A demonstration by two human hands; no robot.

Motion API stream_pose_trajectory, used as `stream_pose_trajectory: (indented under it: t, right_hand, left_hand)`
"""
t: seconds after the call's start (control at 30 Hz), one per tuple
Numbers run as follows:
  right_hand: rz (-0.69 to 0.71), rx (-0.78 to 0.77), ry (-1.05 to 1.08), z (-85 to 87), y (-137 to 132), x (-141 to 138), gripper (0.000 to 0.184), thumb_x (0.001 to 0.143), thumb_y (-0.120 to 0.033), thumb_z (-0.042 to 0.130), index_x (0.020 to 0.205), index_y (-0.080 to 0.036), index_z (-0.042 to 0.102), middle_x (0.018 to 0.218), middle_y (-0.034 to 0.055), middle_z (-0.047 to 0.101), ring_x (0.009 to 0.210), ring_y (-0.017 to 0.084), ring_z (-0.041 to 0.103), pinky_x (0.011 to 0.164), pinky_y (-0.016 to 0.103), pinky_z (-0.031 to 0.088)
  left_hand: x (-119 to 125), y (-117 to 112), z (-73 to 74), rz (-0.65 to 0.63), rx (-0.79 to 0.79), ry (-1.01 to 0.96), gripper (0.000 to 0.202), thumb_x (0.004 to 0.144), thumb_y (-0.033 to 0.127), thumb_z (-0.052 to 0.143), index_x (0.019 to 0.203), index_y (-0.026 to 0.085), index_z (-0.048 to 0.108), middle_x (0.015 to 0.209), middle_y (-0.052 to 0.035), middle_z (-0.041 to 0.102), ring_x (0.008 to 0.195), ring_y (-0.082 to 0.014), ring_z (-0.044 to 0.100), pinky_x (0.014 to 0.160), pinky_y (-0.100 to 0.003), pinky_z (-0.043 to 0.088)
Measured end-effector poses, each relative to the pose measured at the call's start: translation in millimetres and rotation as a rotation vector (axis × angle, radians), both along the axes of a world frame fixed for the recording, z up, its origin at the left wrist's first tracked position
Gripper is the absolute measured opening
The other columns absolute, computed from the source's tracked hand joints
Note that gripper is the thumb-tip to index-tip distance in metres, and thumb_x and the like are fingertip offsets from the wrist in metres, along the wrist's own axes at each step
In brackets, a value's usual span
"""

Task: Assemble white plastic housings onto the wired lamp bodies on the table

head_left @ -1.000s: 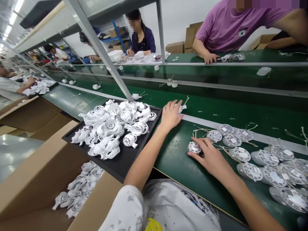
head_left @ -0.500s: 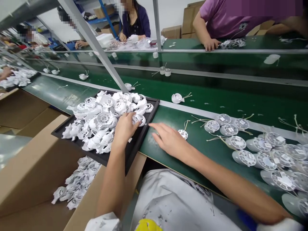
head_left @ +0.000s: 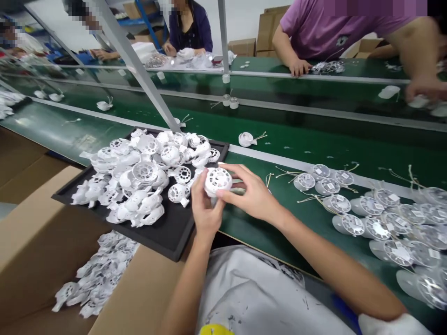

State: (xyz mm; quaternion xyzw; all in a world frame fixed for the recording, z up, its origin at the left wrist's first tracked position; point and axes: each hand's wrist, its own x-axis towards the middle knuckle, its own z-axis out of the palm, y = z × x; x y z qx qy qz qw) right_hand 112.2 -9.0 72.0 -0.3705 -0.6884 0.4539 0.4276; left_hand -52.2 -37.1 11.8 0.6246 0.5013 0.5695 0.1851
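Note:
Between both hands is a round white plastic housing (head_left: 218,180) with cut-outs on its upper face, held just past the right edge of a black tray (head_left: 176,246). My left hand (head_left: 206,207) grips its left side, thumb at the front. From the right, my right hand (head_left: 249,193) has its thumb and fingers closed on the same housing. A heap of similar white housings (head_left: 145,172) fills much of the tray. Partly hidden behind my right hand, a small piece with pale wires (head_left: 268,180) lies on the green bench.
Rows of clear-and-white round units (head_left: 384,228) with wires lie on the bench to the right. A cardboard box (head_left: 31,237) of white parts stands lower left. A slanted metal post (head_left: 139,70) rises behind the tray. Across the green conveyor (head_left: 296,132), co-workers sit, one reaching at far right.
My left hand has lifted a white housing off the tray and moved right. My right hand has closed on it too. A co-worker's arm now reaches down at far right.

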Motion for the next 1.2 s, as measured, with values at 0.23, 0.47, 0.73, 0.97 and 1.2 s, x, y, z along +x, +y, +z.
stream_pose_trajectory:
  t: [0.23, 0.47, 0.73, 0.97, 1.2]
  right_hand:
    - [-0.178, 0.091, -0.452, -44.5, -25, 18, 0.056, 0.096, -0.037, 0.073, 0.149, -0.027, 0.059, 0.144, 0.0089, 0.061, 0.127, 0.028, 0.066, 0.114, 0.043, 0.054]
    - [-0.421, 0.17, -0.476, -14.1, -54, 71, 0.054, 0.096, -0.046, 0.073, 0.146, -0.032, 0.059, 0.134, 0.0068, 0.064, 0.123, 0.028, 0.065, 0.104, 0.041, 0.056]
    - [-0.395, -0.056, -0.815, -68.8, -129, 142, 0.053, 0.097, -0.044, 0.068, 0.145, -0.029, 0.054, 0.13, 0.0117, 0.06, 0.12, 0.034, 0.059, 0.103, 0.055, 0.051]
    - [-0.418, -0.121, -0.715, -57.5, -111, 128, 0.053, 0.1, -0.05, 0.065, 0.149, -0.033, 0.053, 0.133, 0.011, 0.06, 0.123, 0.034, 0.062, 0.103, 0.053, 0.056]
    - [-0.269, 0.04, -0.471, -44.5, -68, 110, 0.054, 0.093, -0.047, 0.079, 0.14, -0.03, 0.059, 0.135, 0.0081, 0.062, 0.126, 0.029, 0.064, 0.109, 0.043, 0.054]
  left_hand:
    - [15, -12, -49.6, -0.041, -0.161, 0.27, 0.078, 0.096, 0.046, 0.074, 0.163, 0.024, 0.04, 0.155, -0.0176, 0.056, 0.143, -0.0331, 0.055, 0.118, -0.05, 0.049]
    - [-5, -5, -28.9, -0.099, -0.245, 0.511, 0.066, 0.107, 0.037, 0.054, 0.167, 0.02, 0.032, 0.165, -0.0182, 0.045, 0.157, -0.0326, 0.038, 0.129, -0.053, 0.035]
    - [40, -24, -1.7, -0.123, -0.097, 0.563, 0.074, 0.101, 0.031, 0.064, 0.167, 0.031, 0.031, 0.158, -0.016, 0.048, 0.143, -0.0346, 0.05, 0.12, -0.052, 0.044]
    - [76, 6, -28.0, -0.387, -0.306, 0.582, 0.088, 0.096, 0.037, 0.071, 0.168, 0.025, 0.022, 0.13, -0.0132, 0.066, 0.118, -0.034, 0.061, 0.102, -0.049, 0.049]
    - [64, -16, -34.3, -0.416, -0.321, 0.582, 0.098, 0.094, 0.036, 0.07, 0.171, 0.024, 0.01, 0.138, -0.0144, 0.064, 0.123, -0.0351, 0.057, 0.101, -0.046, 0.044]
